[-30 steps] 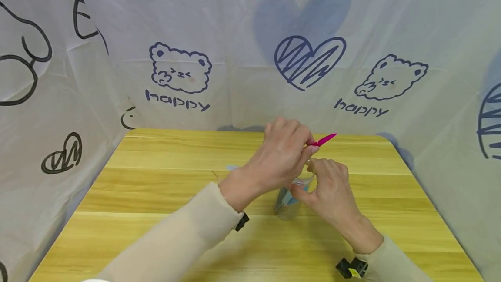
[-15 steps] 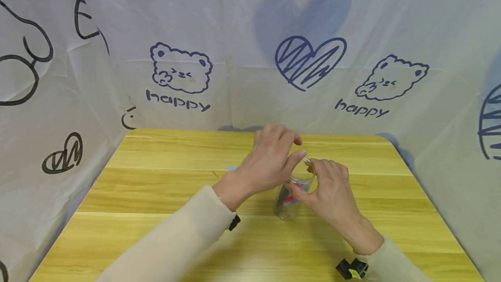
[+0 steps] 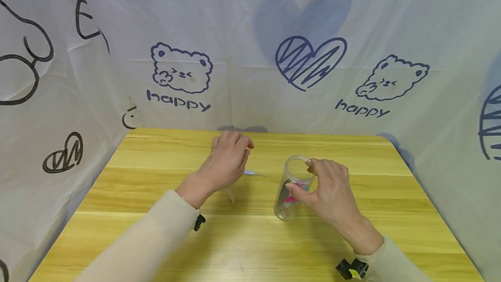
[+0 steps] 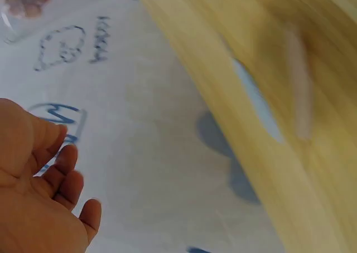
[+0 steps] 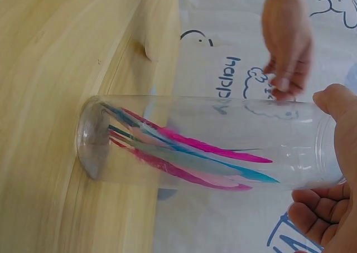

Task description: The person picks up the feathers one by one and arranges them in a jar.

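My right hand (image 3: pixel 332 193) holds a clear plastic jar (image 5: pixel 195 111) near its open mouth, thumb on one side and fingers on the other. The jar stands upright on the table. Inside lie several feathers (image 5: pixel 215 147) in magenta, blue, pale pink and grey. To the left, my left hand (image 3: pixel 225 162) hovers over the table with loosely bent fingers and nothing between them. Below it are a light blue feather (image 4: pixel 257 100) and a beige feather (image 4: pixel 300 88), blurred in the left wrist view and partly covered by the hand in the head view.
The wooden table (image 3: pixel 156 234) has a light striped grain. A white cloth (image 3: pixel 242 86) with bear, heart and "happy" drawings hangs behind its far edge and along both sides.
My left hand let a magenta feather drop into the jar, then moved away left to above the loose feathers. The right hand and the jar have stayed in place.
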### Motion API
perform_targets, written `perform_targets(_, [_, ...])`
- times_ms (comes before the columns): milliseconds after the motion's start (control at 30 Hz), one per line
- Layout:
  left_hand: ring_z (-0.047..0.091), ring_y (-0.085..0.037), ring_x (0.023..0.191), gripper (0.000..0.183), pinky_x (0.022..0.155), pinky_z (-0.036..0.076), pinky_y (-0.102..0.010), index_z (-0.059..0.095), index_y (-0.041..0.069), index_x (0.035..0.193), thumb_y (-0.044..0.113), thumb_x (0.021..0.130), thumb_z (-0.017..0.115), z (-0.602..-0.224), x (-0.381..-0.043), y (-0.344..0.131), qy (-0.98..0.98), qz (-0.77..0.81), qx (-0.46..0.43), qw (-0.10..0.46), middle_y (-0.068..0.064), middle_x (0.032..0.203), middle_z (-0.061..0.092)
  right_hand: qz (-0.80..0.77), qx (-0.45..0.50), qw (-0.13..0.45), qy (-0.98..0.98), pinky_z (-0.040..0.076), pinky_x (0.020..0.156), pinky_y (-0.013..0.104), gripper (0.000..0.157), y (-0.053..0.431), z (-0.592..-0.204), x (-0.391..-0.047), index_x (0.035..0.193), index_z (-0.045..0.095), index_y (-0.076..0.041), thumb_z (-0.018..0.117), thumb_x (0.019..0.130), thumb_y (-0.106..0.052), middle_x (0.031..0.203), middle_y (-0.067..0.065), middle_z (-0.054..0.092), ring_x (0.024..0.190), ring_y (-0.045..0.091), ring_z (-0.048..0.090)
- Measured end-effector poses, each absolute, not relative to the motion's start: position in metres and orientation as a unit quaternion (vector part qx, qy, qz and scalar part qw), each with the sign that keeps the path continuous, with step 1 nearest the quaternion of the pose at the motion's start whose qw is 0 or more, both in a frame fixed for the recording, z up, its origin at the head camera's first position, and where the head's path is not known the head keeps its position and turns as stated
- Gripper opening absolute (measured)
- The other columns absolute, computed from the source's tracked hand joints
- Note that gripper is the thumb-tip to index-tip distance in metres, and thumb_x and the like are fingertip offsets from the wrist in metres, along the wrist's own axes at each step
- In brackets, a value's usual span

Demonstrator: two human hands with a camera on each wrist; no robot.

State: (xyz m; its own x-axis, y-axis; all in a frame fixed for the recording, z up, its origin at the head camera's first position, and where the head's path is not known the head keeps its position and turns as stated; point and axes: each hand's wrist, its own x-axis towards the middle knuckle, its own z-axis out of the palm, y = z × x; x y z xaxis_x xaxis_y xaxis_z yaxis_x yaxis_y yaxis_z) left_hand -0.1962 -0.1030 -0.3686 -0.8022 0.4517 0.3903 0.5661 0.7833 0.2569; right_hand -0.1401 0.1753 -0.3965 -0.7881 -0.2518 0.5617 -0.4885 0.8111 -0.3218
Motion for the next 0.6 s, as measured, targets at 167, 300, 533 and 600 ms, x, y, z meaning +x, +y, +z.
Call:
perform_targets(167, [0.056,-0.033,0.118,0.021,0.101,0.043,-0.054,0.068,0.009,0.121,0.005,0.105,0.056,-0.387,-0.196,-0.133,-0.954,-0.123,-0.259,0.084,-0.009,0.121,0.067,0.232,0.198,0.250,-0.919,0.038,0.092,0.055,0.058,0.176,-0.397,-0.140,0.113,0.065,-0.006,0.089,0.078,-0.046,0.097,0.007,0.066,0.093,0.030,0.063])
perform_targets(300, [0.060,-0.035,0.120,0.026,0.104,0.047,-0.056,0.069,0.006,0.124,-0.001,0.101,0.060,-0.403,-0.196,-0.156,-0.964,-0.056,-0.259,0.006,-0.012,0.125,0.068,0.232,0.196,0.249,-0.920,0.039,0.092,0.055,0.058,0.176,-0.397,-0.140,0.113,0.065,-0.006,0.089,0.079,-0.046,0.097,0.007,0.066,0.092,0.030,0.063])
perform_targets(533, [0.060,-0.038,0.129,0.026,0.108,0.050,-0.052,0.066,-0.002,0.129,-0.002,0.104,0.059,-0.429,-0.193,-0.181,-0.959,0.013,-0.279,-0.039,-0.018,0.132,0.066,0.237,0.195,0.249,-0.919,0.038,0.093,0.055,0.061,0.176,-0.397,-0.139,0.115,0.065,-0.005,0.090,0.077,-0.046,0.097,0.009,0.067,0.093,0.031,0.064])
perform_targets(600, [0.056,-0.039,0.136,0.030,0.113,0.046,-0.053,0.064,-0.003,0.133,-0.003,0.103,0.060,-0.436,-0.190,-0.183,-0.955,0.021,-0.294,-0.039,-0.021,0.138,0.063,0.236,0.195,0.248,-0.919,0.038,0.093,0.054,0.062,0.176,-0.397,-0.139,0.115,0.065,-0.005,0.090,0.077,-0.047,0.098,0.009,0.067,0.093,0.031,0.064])
